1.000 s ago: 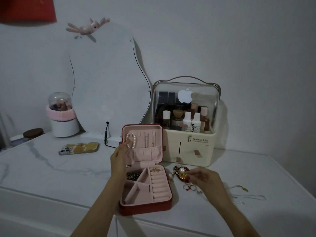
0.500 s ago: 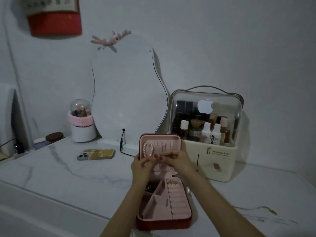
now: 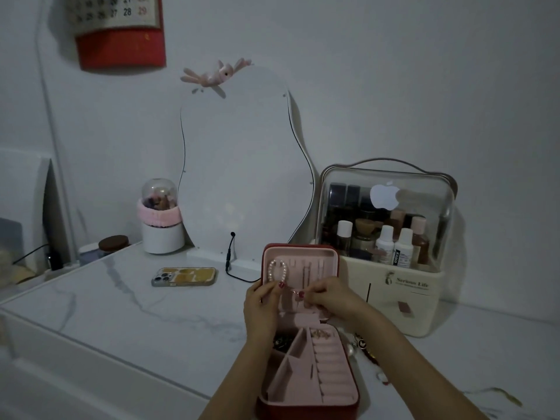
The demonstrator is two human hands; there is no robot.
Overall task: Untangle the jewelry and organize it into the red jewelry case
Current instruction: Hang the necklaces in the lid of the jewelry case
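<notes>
The red jewelry case [image 3: 306,409] stands open on the marble top, its pink lid upright. A pearl bracelet [image 3: 277,270] hangs inside the lid at the left. Both hands are at the lid's lower pocket. My left hand [image 3: 261,310] and my right hand [image 3: 335,297] pinch a thin piece of jewelry [image 3: 298,294] between them; it is too small to make out clearly. Dark tangled jewelry [image 3: 282,341] lies in the case's back left compartment and gold pieces [image 3: 321,334] at the top of the ring rolls. Loose jewelry [image 3: 362,347] lies on the table right of the case.
A cream cosmetics organizer [image 3: 385,274] with bottles stands behind right. A wavy mirror [image 3: 239,165] leans on the wall, with a cable [image 3: 230,265] at its base. A phone [image 3: 184,276] lies at the left. A thin chain [image 3: 497,400] lies at the far right.
My right hand left the loose jewelry on the table and came up to the lid beside my left hand. The camera tilted up and shifted left.
</notes>
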